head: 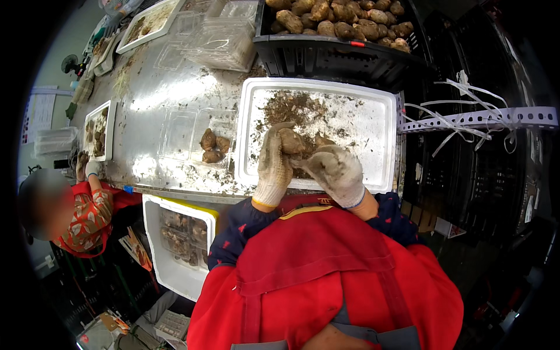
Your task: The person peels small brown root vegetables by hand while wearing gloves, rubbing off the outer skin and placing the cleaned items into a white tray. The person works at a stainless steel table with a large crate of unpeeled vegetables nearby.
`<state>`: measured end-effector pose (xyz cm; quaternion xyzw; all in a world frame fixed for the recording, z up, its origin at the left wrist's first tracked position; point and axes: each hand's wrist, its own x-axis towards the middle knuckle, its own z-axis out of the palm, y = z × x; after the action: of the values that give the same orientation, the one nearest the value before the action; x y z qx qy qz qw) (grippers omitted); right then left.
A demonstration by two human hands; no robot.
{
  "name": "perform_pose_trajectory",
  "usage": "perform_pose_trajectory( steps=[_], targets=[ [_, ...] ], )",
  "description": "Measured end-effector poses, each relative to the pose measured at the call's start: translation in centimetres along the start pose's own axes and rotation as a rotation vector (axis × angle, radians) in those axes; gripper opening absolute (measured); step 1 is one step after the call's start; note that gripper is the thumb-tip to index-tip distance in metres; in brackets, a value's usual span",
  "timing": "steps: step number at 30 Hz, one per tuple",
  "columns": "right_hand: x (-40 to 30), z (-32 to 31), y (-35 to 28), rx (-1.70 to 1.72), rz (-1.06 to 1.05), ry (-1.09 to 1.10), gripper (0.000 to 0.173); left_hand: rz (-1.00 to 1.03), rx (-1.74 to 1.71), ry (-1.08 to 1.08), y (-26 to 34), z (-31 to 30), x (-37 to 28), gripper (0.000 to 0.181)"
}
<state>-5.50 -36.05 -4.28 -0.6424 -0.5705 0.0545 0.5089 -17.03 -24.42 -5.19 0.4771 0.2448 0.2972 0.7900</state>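
Note:
Both hands wear soiled white knit gloves, over a white foam tray (385,131) strewn with soil and brown scraps. My left hand (275,159) holds a brown taro corm (292,141) between thumb and fingers. Just right of it, my right hand (334,168) has its fingers curled, their tips close to the left thumb. Another corm (323,141) shows behind the right hand; whether that hand grips it or something smaller is hidden. To the left, an open clear plastic clamshell box (179,131) has several corms (212,156) in one half.
Beyond the tray stands a black crate (328,57) heaped with corms. Stacked clear boxes (223,43) are beside it. Below the metal table (144,118), a white foam box (166,267) contains filled packs. White straps (463,100) jut out at right. A co-worker (87,214) works at left.

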Motion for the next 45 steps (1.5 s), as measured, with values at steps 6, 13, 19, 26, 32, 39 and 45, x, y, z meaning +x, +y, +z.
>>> perform_pose_trajectory(
  steps=[6, 13, 19, 26, 32, 39, 45],
  targets=[
    [3.4, -0.7, -1.1, -0.109, -0.190, 0.115, 0.033, 0.357, 0.957, -0.019, -2.9, -2.7, -0.3, 0.041],
    [2.1, 0.1, -1.8, -0.036, -0.022, 0.044, 0.024, 0.022, -0.028, 0.078, -2.4, -1.1, -0.5, 0.052],
    [1.4, -0.7, -1.6, 0.256, 0.161, 0.068, 0.028, 0.110, -0.016, -0.010, 0.1, -0.6, 0.1, 0.052],
    [4.0, -0.5, -2.9, -0.005, 0.069, 0.107, 0.021, 0.198, 0.547, -0.036, -3.7, -3.5, -0.4, 0.044],
    [2.4, -0.4, -1.3, -0.035, -0.041, 0.104, 0.033, 0.042, -0.223, -0.125, 0.2, -1.1, -0.3, 0.048],
    [2.4, -0.1, -0.8, 0.056, 0.032, 0.010, 0.033, 0.030, -0.119, -0.154, 1.8, 0.1, -0.7, 0.053],
    [2.1, -1.0, -2.2, -0.018, 0.018, 0.031, 0.025, 0.119, 0.138, -0.005, 1.6, -0.5, 0.2, 0.058]
  ],
)
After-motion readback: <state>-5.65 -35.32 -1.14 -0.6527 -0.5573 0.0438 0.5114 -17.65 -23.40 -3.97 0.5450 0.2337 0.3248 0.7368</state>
